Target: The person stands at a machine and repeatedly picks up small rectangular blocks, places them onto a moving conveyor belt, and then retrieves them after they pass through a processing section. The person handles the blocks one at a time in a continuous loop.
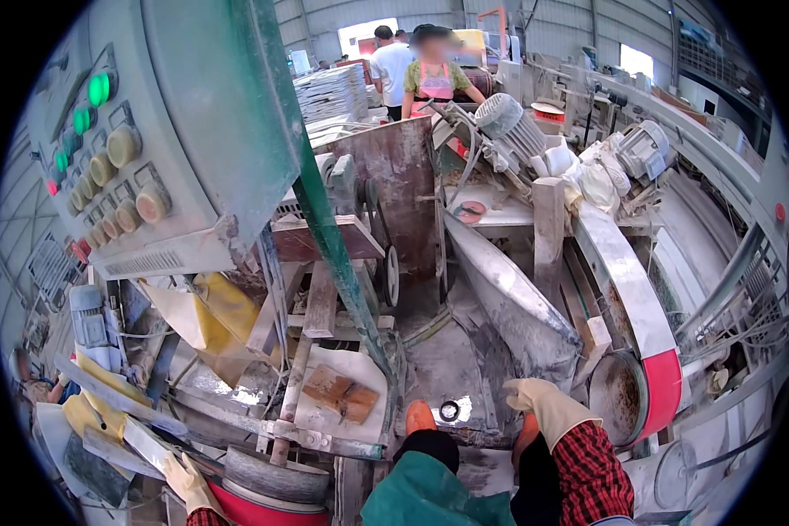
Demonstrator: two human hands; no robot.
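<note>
My left hand (187, 482), in a cream rubber glove, is low on the left at the red belt (259, 508) that wraps a wheel (276, 476). Its fingers are stretched out beside a pale strip (146, 441), with nothing seen in them. My right hand (543, 409), gloved alike under a red and black checked sleeve, hangs in front of me with fingers loosely bent and apart, holding nothing visible. To its right a second red belt (663, 394) runs round a rusty wheel (619, 399), below a long pale cover (618, 263).
A control cabinet (180, 114) with buttons and green lamps hangs at upper left beside a green post (324, 228). A grey metal trough (513, 289) slopes ahead of me. Motors (508, 123) stand beyond. A person in a pink apron (434, 81) is at the back.
</note>
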